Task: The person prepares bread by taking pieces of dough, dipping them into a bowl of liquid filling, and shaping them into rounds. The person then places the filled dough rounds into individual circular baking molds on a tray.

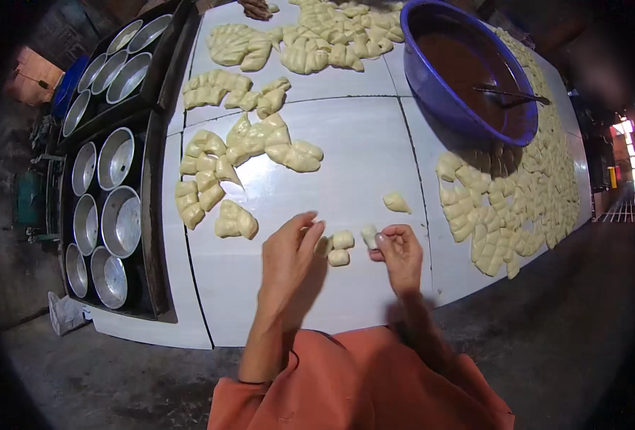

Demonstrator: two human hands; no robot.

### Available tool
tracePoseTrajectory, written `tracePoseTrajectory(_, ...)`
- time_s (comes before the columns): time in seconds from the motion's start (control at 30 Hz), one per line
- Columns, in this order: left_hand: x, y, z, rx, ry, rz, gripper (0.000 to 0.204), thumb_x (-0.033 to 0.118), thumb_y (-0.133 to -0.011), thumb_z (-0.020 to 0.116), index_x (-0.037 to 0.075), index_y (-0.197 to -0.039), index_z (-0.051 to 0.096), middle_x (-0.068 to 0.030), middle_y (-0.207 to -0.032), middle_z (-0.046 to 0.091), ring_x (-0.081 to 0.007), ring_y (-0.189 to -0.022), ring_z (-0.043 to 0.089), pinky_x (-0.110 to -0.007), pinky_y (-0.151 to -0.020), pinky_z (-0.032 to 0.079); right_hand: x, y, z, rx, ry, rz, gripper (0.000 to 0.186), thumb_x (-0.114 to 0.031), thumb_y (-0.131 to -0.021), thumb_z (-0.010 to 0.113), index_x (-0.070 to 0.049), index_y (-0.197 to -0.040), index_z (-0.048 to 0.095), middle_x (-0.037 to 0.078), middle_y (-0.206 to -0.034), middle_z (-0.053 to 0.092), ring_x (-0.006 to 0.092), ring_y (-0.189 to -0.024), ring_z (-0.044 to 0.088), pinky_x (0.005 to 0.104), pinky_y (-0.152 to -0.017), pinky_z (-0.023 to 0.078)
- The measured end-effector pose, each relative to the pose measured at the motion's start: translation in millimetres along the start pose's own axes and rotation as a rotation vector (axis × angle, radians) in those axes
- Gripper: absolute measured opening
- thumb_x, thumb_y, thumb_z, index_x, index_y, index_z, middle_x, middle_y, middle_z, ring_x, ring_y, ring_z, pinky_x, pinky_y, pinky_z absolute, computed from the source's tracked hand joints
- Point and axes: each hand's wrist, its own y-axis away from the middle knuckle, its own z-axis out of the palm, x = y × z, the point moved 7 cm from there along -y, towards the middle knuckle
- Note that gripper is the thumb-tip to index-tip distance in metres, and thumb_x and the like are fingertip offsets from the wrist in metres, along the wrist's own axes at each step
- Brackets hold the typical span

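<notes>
Near the front of the white tiled table, my left hand (289,254) hovers with fingers apart beside a small group of short dough pieces (339,256), partly covering the leftmost one. My right hand (400,261), just right of that group, pinches a small pale dough piece (369,236) between thumb and fingers. A loose piece (396,203) lies above it. Clusters of cut dough (285,152) are spread farther back and to the left, and a broad field of cut pieces (486,222) covers the right side.
Round metal pans (120,222) sit in black trays (150,279) along the left. A blue tub (427,79) of brown liquid with a dark utensil (518,95) stands at back right. Another person's hand (255,8) shows at the far edge. Dark floor surrounds the table (260,330).
</notes>
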Motion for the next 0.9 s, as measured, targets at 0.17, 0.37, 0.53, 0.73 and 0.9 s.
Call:
tracePoseTrajectory(0.17, -21.8, 22.4, 7.3, -0.163, -0.104, -0.174, 0.039, 0.027, -0.093, 0.063, -0.005, -0.114, 0.068, -0.0201, -0.091, 0.073, -0.0257, -0.085, 0.071, -0.035, -0.077, 0.054, 2.9, 21.6, 25.7, -0.064, 0.258, 0.123, 0.024, -0.020, -0.098, 0.063, -0.002, -0.114, 0.058, 0.013, -0.091, 0.069, 0.0181, -0.074, 0.071, 0.0284, -0.062, 0.056)
tracePoseTrajectory(0.37, -23.0, 26.7, 6.2, -0.187, -0.021, -0.269, 0.042, 0.029, -0.093, 0.063, -0.004, -0.117, 0.066, -0.0234, -0.089, 0.072, -0.0293, -0.085, 0.071, -0.037, -0.077, 0.054, -15.7, 8.4, 21.1, -0.164, 0.707, 0.024, 0.021, -0.026, -0.095, 0.067, -0.006, -0.099, 0.068, 0.010, -0.069, 0.069, 0.0176, -0.060, 0.067, 0.0328, -0.059, 0.052)
tracePoseTrajectory(0.53, -8.0, -3.9, -27.0, 0.004, -0.316, -0.064, 0.039, 0.030, -0.095, 0.064, 0.003, -0.122, 0.064, -0.0227, -0.090, 0.072, -0.0381, -0.081, 0.070, -0.045, -0.074, 0.054, -68.1, -41.7, 60.9, -0.036, 0.664, -0.320, 0.024, -0.028, -0.093, 0.068, -0.005, -0.100, 0.068, 0.012, -0.079, 0.070, 0.0224, -0.068, 0.067, 0.0354, -0.065, 0.052)
tracePoseTrajectory(0.73, 21.4, -75.5, -29.4, 0.264, -0.485, 0.373, 0.037, 0.022, -0.093, 0.065, 0.005, -0.126, 0.061, -0.0168, -0.117, 0.066, -0.0351, -0.096, 0.067, -0.043, -0.081, 0.053, -105.7, -115.7, 149.9, 0.020, 0.927, -0.928, 0.035, -0.029, -0.092, 0.065, -0.001, -0.111, 0.065, 0.019, -0.107, 0.066, 0.0348, -0.088, 0.067, 0.0427, -0.079, 0.053)
tracePoseTrajectory(0.9, 5.4, -101.1, -23.8, 0.241, -0.449, 0.326, 0.037, 0.018, -0.089, 0.070, 0.007, -0.122, 0.062, -0.0189, -0.120, 0.061, -0.0383, -0.101, 0.065, -0.044, -0.084, 0.052, -106.1, -132.1, 169.1, -0.226, 0.923, -0.876, 0.027, -0.025, -0.091, 0.060, 0.001, -0.100, 0.062, 0.019, -0.096, 0.067, 0.0369, -0.083, 0.066, 0.0422, -0.075, 0.052)
